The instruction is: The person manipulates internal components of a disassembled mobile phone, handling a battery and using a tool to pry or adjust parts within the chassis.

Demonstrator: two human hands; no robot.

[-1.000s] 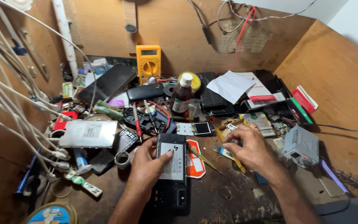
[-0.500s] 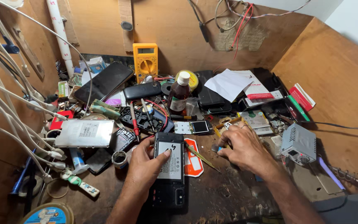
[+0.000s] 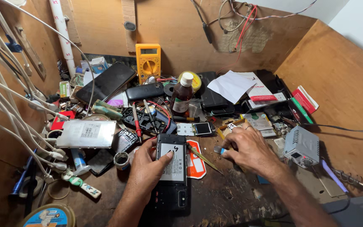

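Left hand (image 3: 148,170) pressing flat on opened phone (image 3: 172,176) | right hand (image 3: 248,148) pinching small blue-tipped part (image 3: 219,150) | risk: you're reaching across clutter, could drop the part or nudge the brown bottle (image 3: 182,95)

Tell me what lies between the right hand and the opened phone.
A thin tweezer-like tool and an orange-and-white sticker lie on the bench between the right hand and the phone. The left hand already rests on the phone.
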